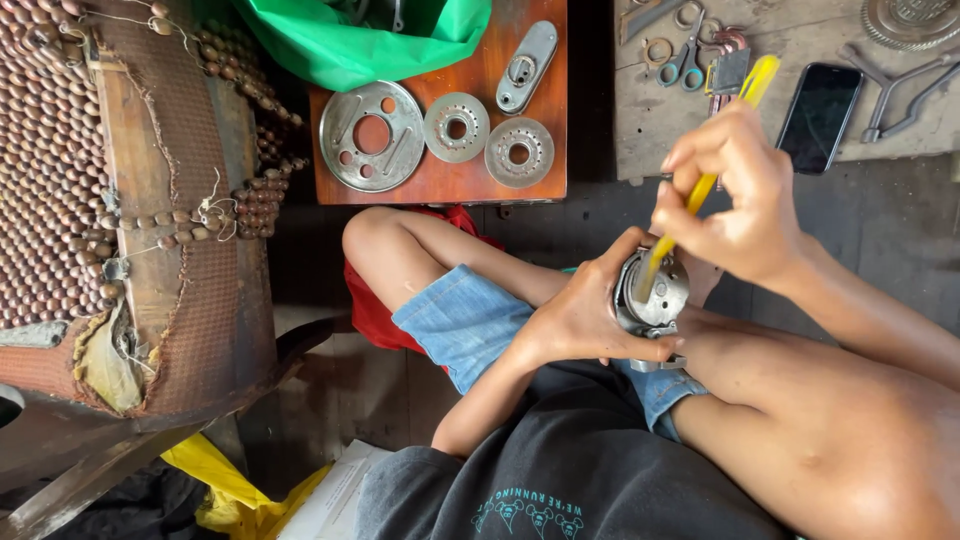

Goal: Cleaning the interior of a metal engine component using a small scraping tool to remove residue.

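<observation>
My left hand (pixel 580 315) grips a round grey metal part (pixel 655 300) held over my lap, fingers wrapped round its lower side. My right hand (pixel 735 200) holds a long yellow-handled tool (pixel 708 180) tilted downward, its tip pushed into the top of the metal part. I sit cross-legged in blue denim shorts and a dark shirt.
A red-brown wooden board (pixel 440 180) ahead carries three round metal plates (pixel 372 135) and an oblong metal cover (pixel 527 65). A green bag (pixel 360 40) lies behind it. A grey board at right holds scissors (pixel 685 65), a black phone (pixel 820 115) and tools. A beaded seat (pixel 120 200) stands left.
</observation>
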